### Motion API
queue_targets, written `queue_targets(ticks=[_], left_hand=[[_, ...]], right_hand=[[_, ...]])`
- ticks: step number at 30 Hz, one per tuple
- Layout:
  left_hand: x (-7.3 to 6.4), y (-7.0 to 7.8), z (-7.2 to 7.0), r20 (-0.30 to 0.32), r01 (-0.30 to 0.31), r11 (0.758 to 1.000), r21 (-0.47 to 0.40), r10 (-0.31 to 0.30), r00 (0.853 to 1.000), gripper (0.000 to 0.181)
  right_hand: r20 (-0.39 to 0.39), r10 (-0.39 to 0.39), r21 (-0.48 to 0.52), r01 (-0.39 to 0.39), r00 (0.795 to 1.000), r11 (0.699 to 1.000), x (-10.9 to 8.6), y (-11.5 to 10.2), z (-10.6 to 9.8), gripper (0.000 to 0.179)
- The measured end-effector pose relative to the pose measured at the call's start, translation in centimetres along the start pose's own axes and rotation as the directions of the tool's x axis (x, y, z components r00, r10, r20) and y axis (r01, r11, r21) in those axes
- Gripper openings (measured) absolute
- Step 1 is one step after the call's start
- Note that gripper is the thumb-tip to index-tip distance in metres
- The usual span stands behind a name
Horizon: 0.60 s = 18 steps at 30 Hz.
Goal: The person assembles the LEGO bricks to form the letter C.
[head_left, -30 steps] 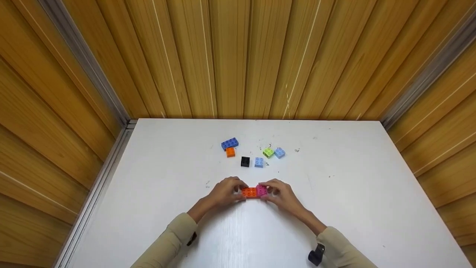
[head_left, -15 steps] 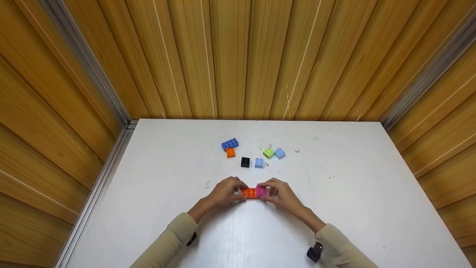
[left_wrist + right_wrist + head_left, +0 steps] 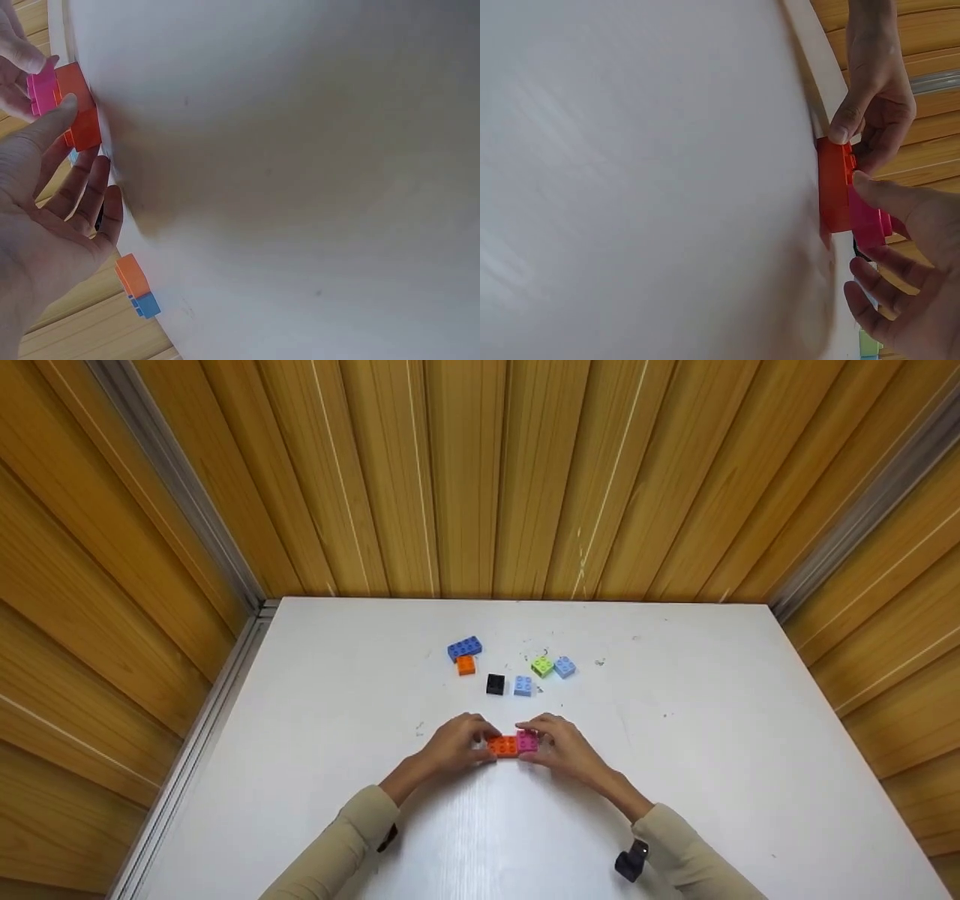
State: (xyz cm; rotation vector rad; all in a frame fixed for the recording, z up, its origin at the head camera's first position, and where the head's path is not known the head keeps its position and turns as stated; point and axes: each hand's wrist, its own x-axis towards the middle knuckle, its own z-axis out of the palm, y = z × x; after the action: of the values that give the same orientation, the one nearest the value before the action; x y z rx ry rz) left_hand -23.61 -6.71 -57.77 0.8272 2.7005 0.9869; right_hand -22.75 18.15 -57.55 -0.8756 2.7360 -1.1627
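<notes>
A long orange-red toy building brick (image 3: 503, 746) lies on the white table near the middle of the head view. On its right end sits a smaller pink brick (image 3: 527, 741), as the right wrist view also shows. My left hand (image 3: 454, 744) pinches the long brick's left end between thumb and fingers. From the other side, my right hand (image 3: 566, 750) has its thumb and index finger at opposite sides of the pink brick (image 3: 866, 217), while its other fingers are loosely bent away from it.
Beyond the hands lie a black brick (image 3: 495, 684), a light blue brick (image 3: 523, 685), a lime green brick (image 3: 541, 666) touching or close to another light blue one (image 3: 565, 667), an orange brick (image 3: 466, 665) and a long blue brick (image 3: 465, 648). Wood-patterned walls enclose the table.
My right hand has shifted slightly left, its fingertips reaching further along the pink brick. The left hand and the long brick have barely moved.
</notes>
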Motion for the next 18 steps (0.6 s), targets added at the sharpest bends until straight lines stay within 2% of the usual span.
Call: queue_targets(ticks=[3,8,14,16,18], left_hand=[[0.1,0.1,0.1,0.001,-0.003,1.000,0.001,0.003,1.000,0.030],[0.2,0.2,0.4,0.016,-0.001,1.000,0.002,0.001,1.000,0.032],[-0.1,0.0,-0.1,0.019,0.005,1.000,0.001,-0.005,1.000,0.031],[0.1,-0.1,-0.4,0.040,-0.010,1.000,-0.005,0.011,0.999,0.032],[0.5,-0.2,-1.0,0.086,-0.040,0.999,-0.030,0.043,0.995,0.034]], right_hand=[[-0.035,-0.018,0.030,0.019,0.999,0.999,0.0,0.3,0.2,0.040],[-0.064,0.005,0.083,0.000,0.998,0.997,-0.2,0.7,0.5,0.036],[-0.099,0.010,0.110,0.001,0.995,0.994,0.0,0.4,1.3,0.037],[-0.107,0.028,0.091,-0.018,0.994,0.996,0.0,0.1,1.3,0.037],[-0.110,0.052,0.062,-0.046,0.993,0.997,0.0,-0.2,1.2,0.037]])
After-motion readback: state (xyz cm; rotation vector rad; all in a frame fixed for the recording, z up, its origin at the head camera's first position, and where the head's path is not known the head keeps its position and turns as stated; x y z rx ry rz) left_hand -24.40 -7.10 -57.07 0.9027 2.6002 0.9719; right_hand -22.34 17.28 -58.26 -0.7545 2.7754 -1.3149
